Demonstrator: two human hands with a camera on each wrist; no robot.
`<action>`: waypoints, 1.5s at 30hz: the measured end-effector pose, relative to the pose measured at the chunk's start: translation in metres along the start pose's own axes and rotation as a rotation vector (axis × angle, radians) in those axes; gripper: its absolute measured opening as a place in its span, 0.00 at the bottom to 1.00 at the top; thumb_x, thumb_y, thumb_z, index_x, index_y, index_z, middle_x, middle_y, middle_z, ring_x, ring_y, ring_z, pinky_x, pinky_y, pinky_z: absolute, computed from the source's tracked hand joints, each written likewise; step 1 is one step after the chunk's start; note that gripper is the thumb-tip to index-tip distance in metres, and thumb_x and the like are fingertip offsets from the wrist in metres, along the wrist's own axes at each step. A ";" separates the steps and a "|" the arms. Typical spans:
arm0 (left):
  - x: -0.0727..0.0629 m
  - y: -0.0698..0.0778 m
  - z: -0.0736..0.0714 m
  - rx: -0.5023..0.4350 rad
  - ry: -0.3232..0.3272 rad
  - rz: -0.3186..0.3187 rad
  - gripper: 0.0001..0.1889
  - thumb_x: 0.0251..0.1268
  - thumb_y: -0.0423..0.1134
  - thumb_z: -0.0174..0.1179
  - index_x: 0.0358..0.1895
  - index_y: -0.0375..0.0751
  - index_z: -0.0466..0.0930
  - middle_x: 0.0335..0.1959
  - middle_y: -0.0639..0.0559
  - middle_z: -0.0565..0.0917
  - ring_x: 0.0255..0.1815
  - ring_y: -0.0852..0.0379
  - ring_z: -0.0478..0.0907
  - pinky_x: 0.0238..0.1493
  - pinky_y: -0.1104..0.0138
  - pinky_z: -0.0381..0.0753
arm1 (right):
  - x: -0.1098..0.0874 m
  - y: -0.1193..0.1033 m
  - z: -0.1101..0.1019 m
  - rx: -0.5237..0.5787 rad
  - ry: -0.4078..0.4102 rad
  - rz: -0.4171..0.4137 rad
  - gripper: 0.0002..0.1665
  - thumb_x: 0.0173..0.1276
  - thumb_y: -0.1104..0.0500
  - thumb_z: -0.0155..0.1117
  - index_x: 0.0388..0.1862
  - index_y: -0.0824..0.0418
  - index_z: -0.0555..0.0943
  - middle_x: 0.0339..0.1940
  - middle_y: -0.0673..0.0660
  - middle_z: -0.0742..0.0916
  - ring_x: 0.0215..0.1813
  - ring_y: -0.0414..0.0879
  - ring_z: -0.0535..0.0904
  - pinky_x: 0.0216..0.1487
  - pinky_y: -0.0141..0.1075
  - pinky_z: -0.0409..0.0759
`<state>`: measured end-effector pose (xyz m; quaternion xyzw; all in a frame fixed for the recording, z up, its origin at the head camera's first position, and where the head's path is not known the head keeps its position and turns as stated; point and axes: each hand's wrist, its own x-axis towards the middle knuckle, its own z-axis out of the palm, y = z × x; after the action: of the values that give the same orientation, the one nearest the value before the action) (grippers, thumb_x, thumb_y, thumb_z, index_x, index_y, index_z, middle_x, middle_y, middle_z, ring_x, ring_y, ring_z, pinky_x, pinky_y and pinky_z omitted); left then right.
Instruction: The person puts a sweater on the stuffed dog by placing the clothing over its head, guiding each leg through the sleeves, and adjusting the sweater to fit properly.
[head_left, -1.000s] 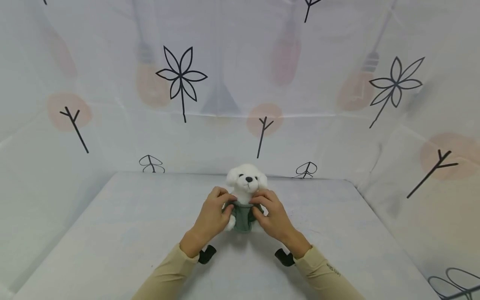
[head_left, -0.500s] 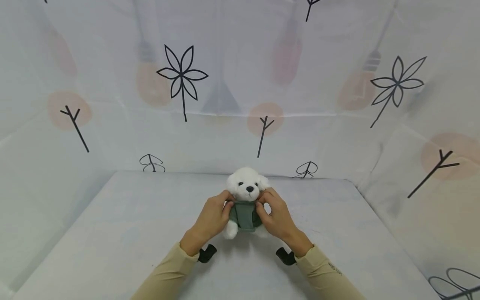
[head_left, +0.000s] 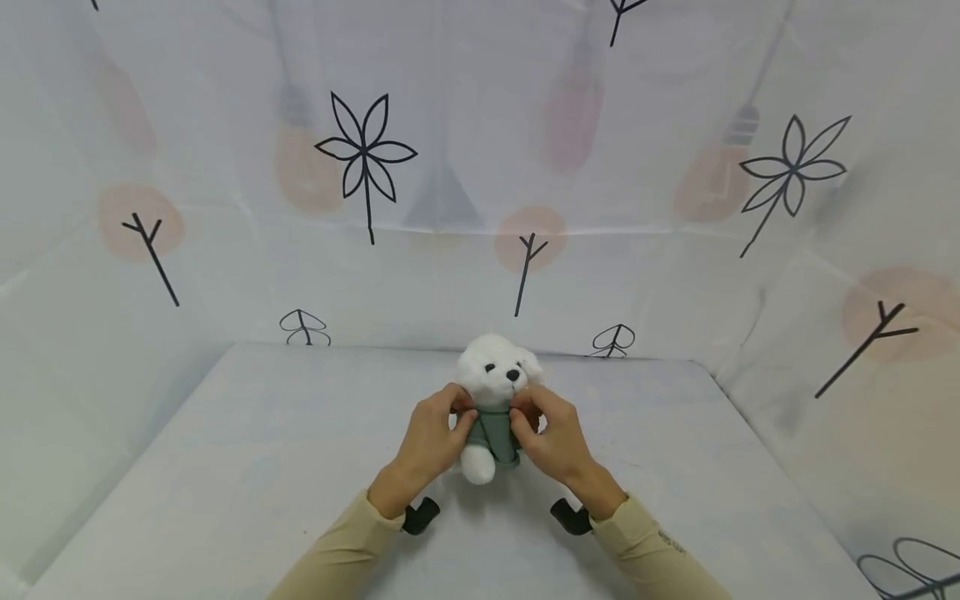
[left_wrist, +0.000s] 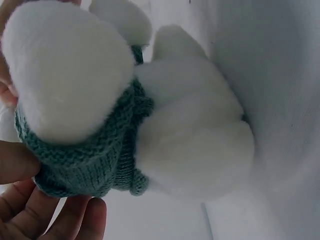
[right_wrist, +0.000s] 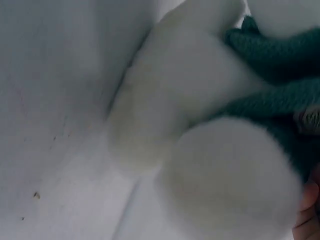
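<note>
A white plush dog (head_left: 483, 367) sits upright on the table between both hands, its face turned somewhat to the right. It wears a green knitted sweater (head_left: 497, 429), whose ribbed knit (left_wrist: 75, 172) shows closely in the left wrist view. My left hand (head_left: 429, 432) pinches the sweater near the neck on one side, thumb and fingers at its edge. On the other side my right hand (head_left: 557, 435) pinches the knit just below the head. In the right wrist view a plush paw (right_wrist: 230, 175) covers much of the work, and only some fingertips (right_wrist: 309, 220) show.
The white-covered table (head_left: 300, 467) spreads around the dog, with its far edge close behind. A printed cloth backdrop (head_left: 450, 283) encloses the back and sides. Black devices (head_left: 422, 516) sit at both wrists, below the sleeve cuffs.
The plush dog has turned its face to the right and come slightly nearer. Both hands have kept at the sweater's neck and shifted a little to the right with it.
</note>
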<state>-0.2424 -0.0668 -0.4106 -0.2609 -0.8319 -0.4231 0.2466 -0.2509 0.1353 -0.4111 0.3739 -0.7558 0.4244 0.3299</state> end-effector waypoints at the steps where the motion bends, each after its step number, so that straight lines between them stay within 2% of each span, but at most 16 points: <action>1: 0.000 0.001 0.001 0.005 0.007 0.003 0.07 0.59 0.28 0.64 0.36 0.41 0.76 0.30 0.55 0.80 0.32 0.61 0.79 0.34 0.67 0.79 | 0.000 -0.002 0.001 0.003 -0.010 -0.020 0.13 0.55 0.74 0.63 0.35 0.59 0.78 0.26 0.49 0.78 0.25 0.39 0.71 0.24 0.28 0.70; 4: 0.000 0.003 0.001 0.015 0.027 0.015 0.08 0.58 0.28 0.65 0.35 0.42 0.76 0.29 0.54 0.80 0.32 0.61 0.79 0.33 0.67 0.78 | -0.001 -0.006 0.003 -0.022 -0.046 -0.049 0.12 0.56 0.70 0.67 0.38 0.60 0.78 0.33 0.51 0.79 0.30 0.41 0.72 0.29 0.29 0.71; 10: -0.001 0.008 0.002 0.023 0.036 0.056 0.08 0.57 0.28 0.65 0.35 0.41 0.75 0.29 0.53 0.81 0.32 0.60 0.79 0.32 0.65 0.79 | -0.002 -0.008 0.004 -0.171 -0.100 0.029 0.21 0.55 0.61 0.74 0.47 0.60 0.78 0.41 0.52 0.79 0.36 0.41 0.74 0.35 0.33 0.76; 13: -0.001 0.009 0.002 0.009 0.017 0.065 0.09 0.57 0.26 0.65 0.38 0.38 0.76 0.33 0.50 0.80 0.35 0.57 0.79 0.36 0.64 0.81 | -0.002 -0.005 0.002 -0.228 -0.120 0.068 0.18 0.58 0.61 0.72 0.47 0.58 0.79 0.41 0.51 0.79 0.38 0.40 0.75 0.36 0.35 0.77; 17: -0.003 0.005 0.002 0.022 -0.031 0.031 0.13 0.56 0.25 0.65 0.45 0.37 0.77 0.43 0.46 0.78 0.45 0.51 0.77 0.45 0.59 0.80 | -0.002 -0.001 0.000 -0.206 -0.139 0.103 0.13 0.60 0.62 0.70 0.44 0.55 0.82 0.37 0.49 0.79 0.34 0.39 0.74 0.33 0.34 0.76; 19: -0.004 0.002 0.002 0.033 -0.054 0.006 0.13 0.57 0.27 0.65 0.45 0.38 0.78 0.48 0.44 0.77 0.50 0.47 0.76 0.50 0.56 0.78 | -0.002 0.000 0.000 -0.195 -0.142 0.114 0.11 0.60 0.62 0.69 0.43 0.55 0.82 0.35 0.48 0.78 0.33 0.39 0.73 0.32 0.33 0.75; 22: -0.004 -0.001 0.002 0.020 -0.070 -0.019 0.08 0.58 0.29 0.65 0.40 0.41 0.80 0.53 0.41 0.77 0.57 0.42 0.73 0.55 0.51 0.74 | -0.002 0.000 0.000 -0.214 -0.128 0.099 0.10 0.59 0.61 0.70 0.40 0.55 0.83 0.34 0.47 0.78 0.35 0.39 0.71 0.33 0.34 0.74; 27: -0.003 -0.004 0.003 -0.007 -0.066 0.010 0.05 0.62 0.29 0.62 0.35 0.41 0.77 0.47 0.45 0.80 0.60 0.44 0.73 0.60 0.53 0.72 | 0.000 -0.001 0.001 -0.280 -0.103 -0.002 0.09 0.57 0.58 0.73 0.36 0.56 0.83 0.38 0.49 0.81 0.41 0.45 0.73 0.39 0.38 0.74; 31: -0.002 -0.004 0.004 0.024 -0.027 0.074 0.02 0.67 0.29 0.56 0.36 0.39 0.74 0.41 0.47 0.80 0.53 0.48 0.77 0.56 0.57 0.75 | 0.001 -0.004 0.002 -0.253 -0.102 -0.038 0.08 0.57 0.61 0.72 0.34 0.58 0.82 0.41 0.52 0.82 0.45 0.47 0.75 0.44 0.38 0.76; 36: -0.001 0.000 0.004 0.051 0.011 0.131 0.02 0.68 0.30 0.56 0.37 0.38 0.72 0.37 0.48 0.78 0.48 0.50 0.79 0.52 0.59 0.77 | 0.001 -0.002 0.000 -0.144 -0.100 0.003 0.06 0.60 0.67 0.68 0.35 0.59 0.80 0.43 0.54 0.82 0.48 0.47 0.78 0.51 0.35 0.76; 41: -0.002 0.010 0.003 0.061 0.020 0.144 0.04 0.64 0.28 0.58 0.38 0.39 0.74 0.36 0.51 0.78 0.39 0.56 0.75 0.41 0.62 0.77 | -0.001 0.009 -0.003 -0.001 -0.115 0.033 0.08 0.62 0.70 0.64 0.36 0.58 0.80 0.45 0.53 0.82 0.51 0.48 0.78 0.54 0.34 0.75; 45: -0.003 0.014 0.003 0.069 0.008 0.148 0.05 0.61 0.30 0.63 0.36 0.41 0.76 0.35 0.53 0.79 0.38 0.56 0.76 0.40 0.63 0.77 | -0.001 0.012 -0.008 0.028 -0.135 0.027 0.11 0.60 0.73 0.59 0.31 0.57 0.77 0.43 0.54 0.83 0.51 0.49 0.79 0.51 0.34 0.77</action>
<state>-0.2310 -0.0581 -0.4057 -0.3111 -0.8236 -0.3757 0.2894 -0.2588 0.1467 -0.4136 0.3961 -0.7753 0.4130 0.2673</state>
